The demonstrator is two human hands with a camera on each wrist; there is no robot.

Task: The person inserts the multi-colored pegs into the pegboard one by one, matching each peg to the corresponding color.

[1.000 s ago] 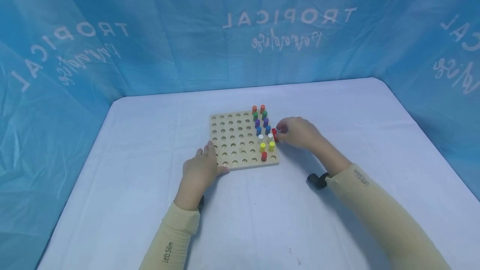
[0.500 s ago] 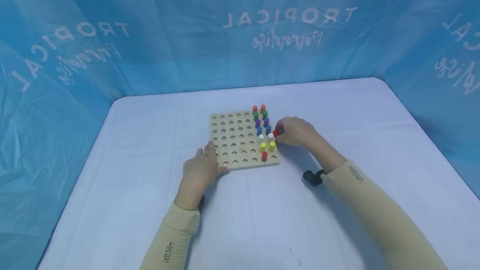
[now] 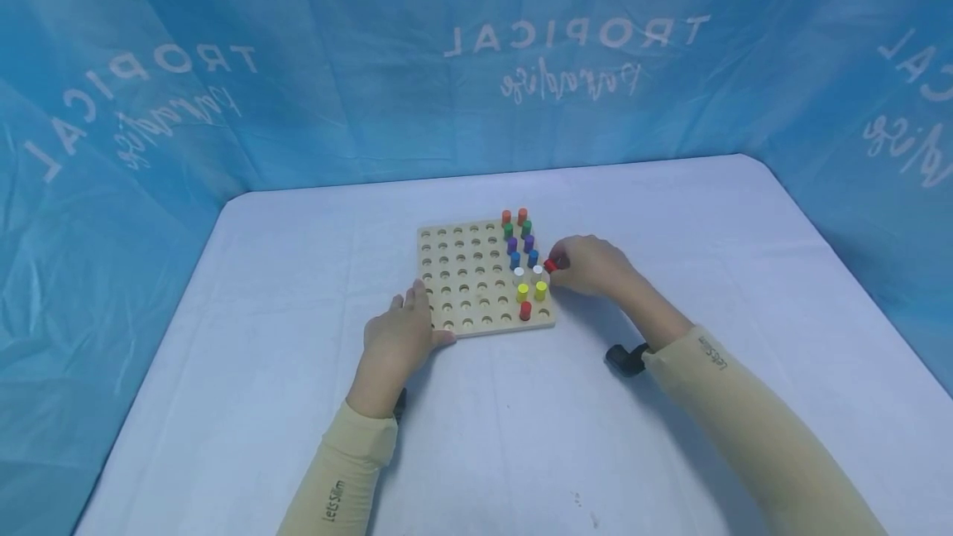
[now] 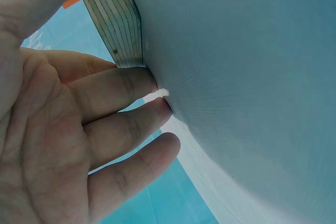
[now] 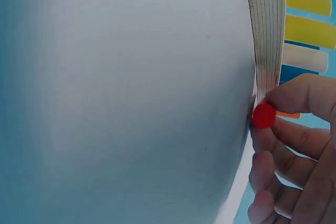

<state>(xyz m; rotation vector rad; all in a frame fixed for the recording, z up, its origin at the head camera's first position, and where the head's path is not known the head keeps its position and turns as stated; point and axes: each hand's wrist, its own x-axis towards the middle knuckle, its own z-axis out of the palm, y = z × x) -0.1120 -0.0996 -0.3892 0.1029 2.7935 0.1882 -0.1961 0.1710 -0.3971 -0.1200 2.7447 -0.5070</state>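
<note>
A wooden pegboard point(image 3: 462, 273) lies flat on the table, its two right-hand columns carrying coloured pegs in pairs. My left hand point(image 3: 398, 336) rests against the board's near left corner, thumb along the front edge and fingers along the left side; in the left wrist view its fingers point(image 4: 121, 95) look mostly straight. Just off the right edge, my right hand point(image 3: 591, 263) pinches a red peg point(image 3: 550, 265) between thumb and fingers. The right wrist view shows the round end of that red peg point(image 5: 264, 115) close to the board's side. Another red peg point(image 3: 525, 310) stands in the front row, left of an unfilled corner hole point(image 3: 543, 313).
Pairs of yellow point(image 3: 523, 293), white point(image 3: 519, 275), blue point(image 3: 515, 259), purple, green and orange pegs stand upright behind the front row. A white cloth point(image 3: 298, 271) covers the table. Blue printed curtains point(image 3: 357, 64) hang behind and at both sides.
The red peg by the board's right edge has been taken up between my right thumb and fingers and now points differently. My left hand and the board look nearly unmoved.
</note>
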